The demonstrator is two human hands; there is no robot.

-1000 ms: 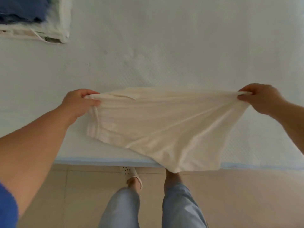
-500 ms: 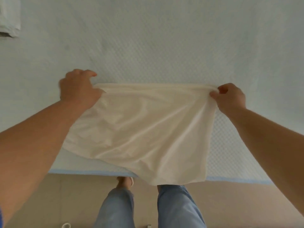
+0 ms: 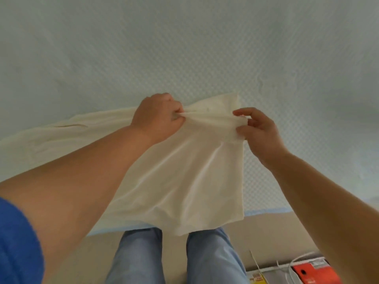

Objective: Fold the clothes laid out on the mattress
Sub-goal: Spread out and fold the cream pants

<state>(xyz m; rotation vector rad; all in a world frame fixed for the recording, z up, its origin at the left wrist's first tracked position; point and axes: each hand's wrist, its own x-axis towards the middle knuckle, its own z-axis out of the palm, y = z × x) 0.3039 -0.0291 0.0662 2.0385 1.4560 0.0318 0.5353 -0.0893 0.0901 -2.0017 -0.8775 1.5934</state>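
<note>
A cream garment (image 3: pixel 184 177) lies partly on the pale quilted mattress (image 3: pixel 205 48), its lower part hanging over the near edge. My left hand (image 3: pixel 158 117) grips a bunch of the cloth near the top middle. My right hand (image 3: pixel 256 130) pinches the top right edge of the garment between thumb and fingers, close to the left hand. The garment's left part (image 3: pixel 61 132) spreads flat on the mattress toward the left, partly hidden behind my left forearm.
The mattress's light blue near edge (image 3: pixel 266 211) runs across the lower frame, with beige floor below it. My legs in blue jeans (image 3: pixel 176 257) stand against the edge. An orange box (image 3: pixel 311 273) and white cables (image 3: pixel 295 261) lie on the floor at lower right.
My hands have come close together at the top of the garment, the left moving right along the edge. The cloth between them is now bunched; the view has shifted right.
</note>
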